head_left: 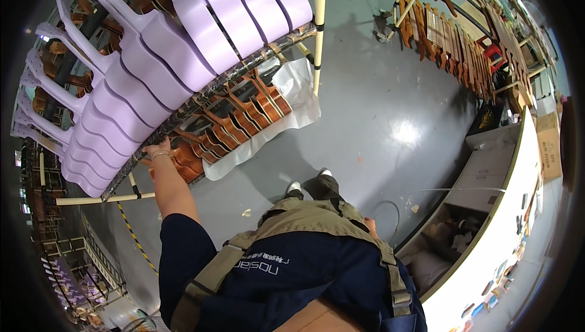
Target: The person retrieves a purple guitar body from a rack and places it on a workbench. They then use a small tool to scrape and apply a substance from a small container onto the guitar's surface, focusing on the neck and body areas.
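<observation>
- Indoors, a grey workshop floor (378, 106) spreads to the right of the loaded rack (319, 27), its shine broken by scuffs and scraps.
- Filling the rack's upper tier, lilac guitars (164, 67) stand in a close row, necks pointing away from the person.
- Well to the right of the rack, a white workbench (472, 280) runs along the picture's edge, small tools and parts strewn on its top.
- Beyond the rack, across the floor, a far stand (445, 33) carries a long line of brown wooden instrument parts.
- On the rack's lower tier, brown guitars (244, 121) sit in a packed row, partly blocked from view by the wrapped bar (210, 90) above them.
- Under that row, a white sheet (298, 103) hangs past the rack's edge.
- Facing the rack, the workbench's open compartment (454, 234) holds pale and dark items, too shadowed to identify.
- Farther from the rack, behind the bench, stands a cardboard box (549, 146), contents unseen.
- At the rack, the person's left hand (159, 148) meets the wrapped bar beneath the lilac guitars; whether it grips cannot be told.
- Apart from the rack, the right hand (371, 227) shows beside the apron, mostly hidden, its state unclear.
</observation>
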The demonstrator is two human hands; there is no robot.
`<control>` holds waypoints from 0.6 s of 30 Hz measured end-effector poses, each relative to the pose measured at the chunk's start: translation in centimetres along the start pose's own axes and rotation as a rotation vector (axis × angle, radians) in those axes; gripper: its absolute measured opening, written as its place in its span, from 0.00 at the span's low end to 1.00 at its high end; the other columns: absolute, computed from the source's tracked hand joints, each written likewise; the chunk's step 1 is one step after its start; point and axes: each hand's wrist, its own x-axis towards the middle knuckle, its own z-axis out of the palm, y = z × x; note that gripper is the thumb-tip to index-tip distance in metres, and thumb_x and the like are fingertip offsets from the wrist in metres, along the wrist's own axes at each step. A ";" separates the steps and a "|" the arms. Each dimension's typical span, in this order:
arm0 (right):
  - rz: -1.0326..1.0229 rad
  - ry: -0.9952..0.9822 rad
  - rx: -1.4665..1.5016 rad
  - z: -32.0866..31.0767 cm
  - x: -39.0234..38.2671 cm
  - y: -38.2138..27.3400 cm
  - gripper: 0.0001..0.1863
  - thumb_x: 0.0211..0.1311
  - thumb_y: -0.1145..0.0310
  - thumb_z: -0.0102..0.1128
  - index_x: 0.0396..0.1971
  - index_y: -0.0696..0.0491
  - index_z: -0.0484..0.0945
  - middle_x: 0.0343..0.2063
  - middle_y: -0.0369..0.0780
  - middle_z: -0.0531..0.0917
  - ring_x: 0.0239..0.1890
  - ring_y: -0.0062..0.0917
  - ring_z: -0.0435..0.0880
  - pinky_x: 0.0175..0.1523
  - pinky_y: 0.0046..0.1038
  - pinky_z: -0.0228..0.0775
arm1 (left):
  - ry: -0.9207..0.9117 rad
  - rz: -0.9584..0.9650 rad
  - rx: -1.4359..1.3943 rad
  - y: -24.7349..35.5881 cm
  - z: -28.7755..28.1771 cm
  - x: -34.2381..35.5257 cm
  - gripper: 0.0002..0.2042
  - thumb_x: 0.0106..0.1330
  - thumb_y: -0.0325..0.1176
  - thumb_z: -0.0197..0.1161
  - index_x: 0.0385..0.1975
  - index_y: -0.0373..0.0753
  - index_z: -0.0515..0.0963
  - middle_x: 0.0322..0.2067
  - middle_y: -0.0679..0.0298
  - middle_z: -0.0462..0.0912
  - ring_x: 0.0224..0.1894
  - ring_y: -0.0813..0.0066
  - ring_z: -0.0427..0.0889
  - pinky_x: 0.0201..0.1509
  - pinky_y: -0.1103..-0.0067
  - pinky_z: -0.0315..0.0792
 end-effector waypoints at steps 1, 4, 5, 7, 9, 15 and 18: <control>0.007 -0.009 0.007 0.2 -0.1 -0.1 0.19 0.46 0.52 0.55 0.30 0.51 0.81 0.29 0.47 0.81 0.36 0.39 0.80 0.41 0.33 0.69 | 0.039 0.003 0.001 0.0 0.1 -0.4 0.38 0.59 0.66 0.29 0.62 0.44 0.52 0.63 0.61 0.51 0.63 0.62 0.54 0.60 0.62 0.56; -0.006 -0.008 -0.032 0.1 -0.7 -1.8 0.19 0.46 0.52 0.56 0.30 0.52 0.81 0.30 0.48 0.81 0.37 0.39 0.80 0.43 0.33 0.70 | 0.084 0.005 -0.010 -0.5 1.4 -3.1 0.38 0.59 0.66 0.31 0.61 0.41 0.54 0.61 0.59 0.55 0.60 0.61 0.58 0.57 0.64 0.61; -0.005 -0.011 -0.075 0.3 -0.5 -2.2 0.19 0.46 0.53 0.56 0.30 0.52 0.81 0.31 0.48 0.81 0.38 0.40 0.79 0.43 0.34 0.69 | 0.057 0.010 -0.018 -0.6 1.6 -3.7 0.38 0.58 0.66 0.31 0.60 0.41 0.55 0.60 0.59 0.56 0.60 0.60 0.59 0.57 0.64 0.61; -0.002 -0.014 -0.161 0.6 0.0 -3.1 0.19 0.47 0.54 0.55 0.31 0.53 0.81 0.32 0.49 0.80 0.39 0.41 0.79 0.44 0.35 0.69 | 0.041 0.019 -0.023 -1.0 1.6 -4.4 0.38 0.58 0.67 0.31 0.60 0.42 0.56 0.60 0.59 0.57 0.59 0.60 0.60 0.57 0.63 0.61; -0.029 -0.029 -0.289 0.7 0.8 -4.1 0.19 0.48 0.53 0.55 0.31 0.53 0.81 0.33 0.49 0.80 0.41 0.42 0.78 0.45 0.36 0.69 | 0.065 0.036 -0.015 -0.8 1.5 -4.6 0.38 0.58 0.66 0.32 0.59 0.42 0.57 0.59 0.58 0.58 0.58 0.59 0.61 0.57 0.63 0.61; -0.138 0.013 -0.286 1.5 0.2 -8.4 0.27 0.50 0.44 0.52 0.29 0.57 0.80 0.32 0.49 0.80 0.39 0.43 0.77 0.45 0.36 0.69 | -0.008 -0.019 -0.055 -0.8 1.4 -4.4 0.36 0.60 0.65 0.33 0.59 0.41 0.57 0.60 0.59 0.56 0.61 0.61 0.56 0.60 0.62 0.58; -0.171 0.052 -0.171 2.3 0.5 -9.5 0.27 0.50 0.44 0.51 0.31 0.56 0.80 0.31 0.49 0.80 0.39 0.42 0.78 0.45 0.36 0.68 | -0.079 -0.027 -0.049 -0.4 0.3 -3.2 0.38 0.59 0.66 0.33 0.61 0.41 0.53 0.62 0.59 0.51 0.63 0.62 0.53 0.61 0.61 0.55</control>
